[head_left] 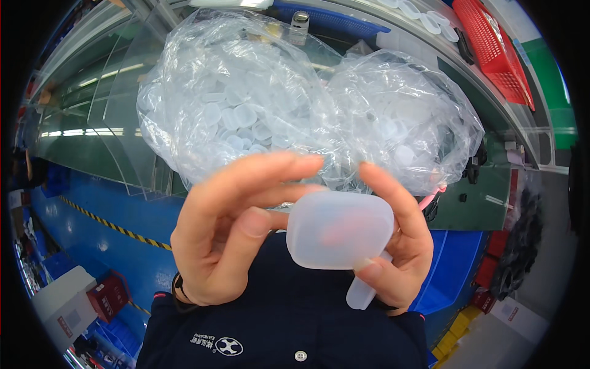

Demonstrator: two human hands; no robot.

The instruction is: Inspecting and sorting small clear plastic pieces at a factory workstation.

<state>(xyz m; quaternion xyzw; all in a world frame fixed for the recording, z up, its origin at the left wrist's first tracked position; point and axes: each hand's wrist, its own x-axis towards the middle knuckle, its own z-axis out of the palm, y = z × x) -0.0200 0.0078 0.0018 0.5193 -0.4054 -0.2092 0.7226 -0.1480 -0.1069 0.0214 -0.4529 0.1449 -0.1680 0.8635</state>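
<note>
My right hand grips a translucent white plastic shell with rounded corners, the thumb on its lower right edge. A reddish blur shows through the shell. A second translucent plastic piece sticks out below the same hand, tucked against the palm. To the left, my left hand is curved with its fingers apart. One of its fingers reaches the shell's left edge, its tip partly hidden, and nothing is gripped there. Beyond both hands, a large clear bag holds many similar translucent pieces.
Another clear bag of pieces lies to the right on the green table. Behind are a blue basket, a small metal-topped bottle and a red basket. A blue bin stands at lower right, cartons at lower left.
</note>
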